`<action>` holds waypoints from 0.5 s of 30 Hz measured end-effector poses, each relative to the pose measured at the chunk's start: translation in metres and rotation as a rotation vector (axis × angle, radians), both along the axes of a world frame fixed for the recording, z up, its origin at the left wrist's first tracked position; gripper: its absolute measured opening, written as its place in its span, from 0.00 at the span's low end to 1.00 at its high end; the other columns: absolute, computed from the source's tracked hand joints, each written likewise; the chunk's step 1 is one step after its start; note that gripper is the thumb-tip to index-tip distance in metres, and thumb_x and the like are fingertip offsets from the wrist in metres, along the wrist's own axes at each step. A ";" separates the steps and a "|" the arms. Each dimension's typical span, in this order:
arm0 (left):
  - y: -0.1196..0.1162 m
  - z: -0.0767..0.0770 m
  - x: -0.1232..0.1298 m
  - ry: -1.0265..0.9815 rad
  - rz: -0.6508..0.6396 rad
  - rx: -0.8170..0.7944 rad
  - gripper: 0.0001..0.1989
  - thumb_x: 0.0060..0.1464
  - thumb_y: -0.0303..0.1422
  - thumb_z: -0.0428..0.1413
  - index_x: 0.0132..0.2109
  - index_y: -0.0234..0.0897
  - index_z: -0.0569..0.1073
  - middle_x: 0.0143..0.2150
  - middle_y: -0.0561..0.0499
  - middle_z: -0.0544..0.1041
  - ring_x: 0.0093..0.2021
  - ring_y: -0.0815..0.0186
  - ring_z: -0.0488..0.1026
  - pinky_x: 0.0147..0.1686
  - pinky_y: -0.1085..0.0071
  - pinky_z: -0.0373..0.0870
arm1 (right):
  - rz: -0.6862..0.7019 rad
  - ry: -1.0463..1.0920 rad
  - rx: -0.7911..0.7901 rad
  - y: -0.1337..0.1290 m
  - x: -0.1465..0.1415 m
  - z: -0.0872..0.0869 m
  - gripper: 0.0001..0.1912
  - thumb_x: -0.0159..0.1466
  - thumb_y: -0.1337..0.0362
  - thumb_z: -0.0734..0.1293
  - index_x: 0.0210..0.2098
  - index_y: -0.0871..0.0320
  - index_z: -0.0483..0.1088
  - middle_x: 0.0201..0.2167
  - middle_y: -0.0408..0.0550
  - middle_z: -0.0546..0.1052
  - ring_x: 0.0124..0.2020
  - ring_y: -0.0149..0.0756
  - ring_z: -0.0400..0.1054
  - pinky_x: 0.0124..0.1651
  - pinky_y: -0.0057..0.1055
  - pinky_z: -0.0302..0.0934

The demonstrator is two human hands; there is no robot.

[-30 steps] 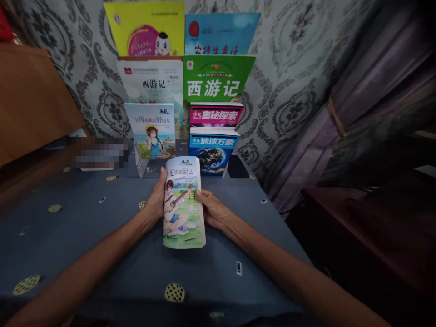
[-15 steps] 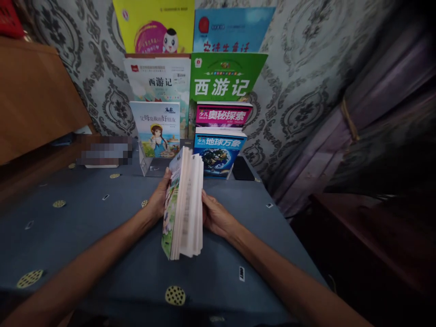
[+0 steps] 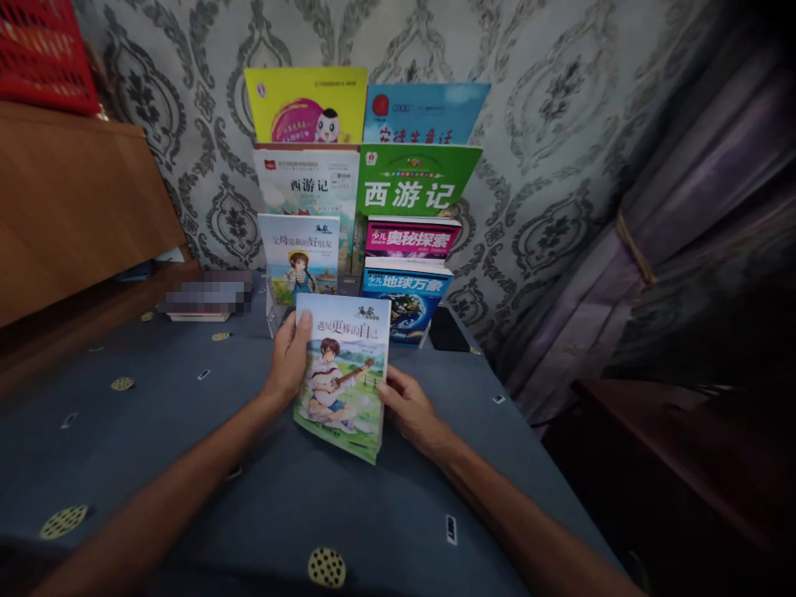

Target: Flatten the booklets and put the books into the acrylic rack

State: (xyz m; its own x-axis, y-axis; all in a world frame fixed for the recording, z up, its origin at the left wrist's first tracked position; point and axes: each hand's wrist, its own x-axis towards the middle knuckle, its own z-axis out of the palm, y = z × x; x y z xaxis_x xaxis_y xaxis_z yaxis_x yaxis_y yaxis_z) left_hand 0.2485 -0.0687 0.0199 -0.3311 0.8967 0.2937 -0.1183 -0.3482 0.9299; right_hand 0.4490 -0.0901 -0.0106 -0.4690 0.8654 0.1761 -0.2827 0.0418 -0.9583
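Observation:
A paperback with a guitar player on its cover (image 3: 339, 381) is held upright above the table, its front facing me. My left hand (image 3: 291, 352) grips its left edge, thumb on the cover. On the right edge my right hand (image 3: 410, 406) holds it, fingers partly hidden behind the book. Just behind stands a clear rack (image 3: 272, 313) with several books, among them a light blue one with a girl in a hat (image 3: 303, 257), a green one (image 3: 416, 182) and a blue one with a globe (image 3: 404, 307).
The blue-grey tablecloth (image 3: 205, 431) has a pineapple pattern. Blurred books (image 3: 205, 297) lie at the back left, near a wooden panel (image 3: 80, 199) and a red basket (image 3: 46, 58). A dark flat object (image 3: 451, 329) lies right of the rack. A purple curtain (image 3: 572, 274) hangs at the right.
The book, seen from its page edges with pages fanned before, now shows its front cover and looks closed. Both hands still hold it. The view has tilted up, so the rack appears lower.

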 end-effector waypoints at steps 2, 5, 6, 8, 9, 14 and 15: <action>-0.003 0.005 -0.003 0.080 0.077 0.056 0.16 0.62 0.47 0.56 0.36 0.38 0.75 0.32 0.53 0.76 0.37 0.67 0.73 0.39 0.75 0.69 | -0.083 -0.099 0.136 0.000 0.004 0.006 0.24 0.60 0.42 0.71 0.44 0.54 0.78 0.38 0.49 0.82 0.36 0.41 0.75 0.41 0.36 0.70; -0.007 0.008 -0.005 0.133 0.153 0.107 0.16 0.63 0.46 0.55 0.35 0.39 0.73 0.33 0.52 0.74 0.42 0.63 0.73 0.42 0.74 0.69 | -0.192 -0.216 0.351 -0.002 0.009 0.014 0.19 0.67 0.47 0.66 0.43 0.55 0.78 0.38 0.49 0.82 0.36 0.39 0.74 0.39 0.34 0.69; -0.008 0.007 -0.006 0.138 0.171 0.112 0.15 0.63 0.46 0.55 0.35 0.40 0.73 0.35 0.51 0.75 0.46 0.61 0.73 0.45 0.73 0.69 | -0.217 -0.239 0.413 -0.004 0.009 0.016 0.18 0.68 0.48 0.65 0.45 0.55 0.77 0.40 0.49 0.81 0.37 0.39 0.74 0.40 0.34 0.69; -0.010 0.002 -0.006 0.124 0.212 0.084 0.11 0.62 0.43 0.57 0.40 0.41 0.74 0.43 0.48 0.78 0.58 0.58 0.70 0.54 0.71 0.67 | -0.242 -0.292 0.504 -0.007 0.009 0.016 0.16 0.71 0.52 0.63 0.48 0.54 0.75 0.43 0.50 0.81 0.41 0.41 0.74 0.44 0.35 0.68; -0.010 -0.002 -0.007 0.115 0.225 0.052 0.10 0.62 0.42 0.57 0.44 0.41 0.74 0.49 0.48 0.77 0.62 0.57 0.66 0.59 0.70 0.65 | -0.241 -0.327 0.536 -0.009 0.009 0.014 0.15 0.71 0.53 0.62 0.48 0.54 0.75 0.44 0.50 0.81 0.43 0.41 0.74 0.45 0.35 0.68; -0.019 -0.031 -0.011 0.132 0.219 -0.086 0.15 0.60 0.42 0.58 0.51 0.41 0.72 0.58 0.45 0.74 0.69 0.58 0.59 0.67 0.66 0.56 | -0.263 -0.463 0.569 -0.012 0.005 0.001 0.12 0.71 0.54 0.61 0.45 0.53 0.72 0.39 0.48 0.79 0.37 0.40 0.73 0.39 0.32 0.67; -0.022 -0.035 -0.012 0.151 0.200 -0.079 0.16 0.59 0.43 0.58 0.50 0.41 0.72 0.56 0.45 0.75 0.68 0.57 0.60 0.65 0.66 0.58 | -0.274 -0.470 0.564 -0.012 0.005 -0.002 0.12 0.71 0.54 0.61 0.44 0.53 0.71 0.38 0.47 0.79 0.36 0.39 0.73 0.38 0.32 0.66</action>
